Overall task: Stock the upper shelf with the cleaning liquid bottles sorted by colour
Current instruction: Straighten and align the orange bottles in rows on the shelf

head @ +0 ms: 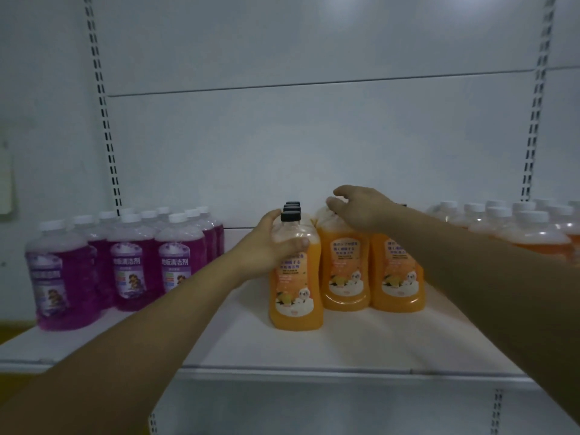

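Left hand: the left hand [272,243] comes in from the lower left of the frame and is wrapped round the shoulder of the front orange bottle [296,274], thumb lying across the clear upper part, fingers curled behind the neck just under the black cap.
Front orange bottle: upright on the white shelf [314,343], centre of the frame, standing forward of its neighbours; its label and lower body show below the hand.
Right hand: the right hand [361,208] reaches in from the right edge and sits over the tops of the orange bottles behind [370,271], fingers bent downward onto a bottle top (the cap under them is hidden, so whether it actually grips one I cannot tell).
Orange row: more black caps line up behind the held bottle, running toward the back panel [314,136]; two orange bottles stand side by side just right of it, touching each other.
Purple bottles [125,262]: a cluster with white caps at centre left of the frame, well apart from the orange group.
Pale orange bottles [518,227]: white-capped, at the right edge, partly behind the right forearm.
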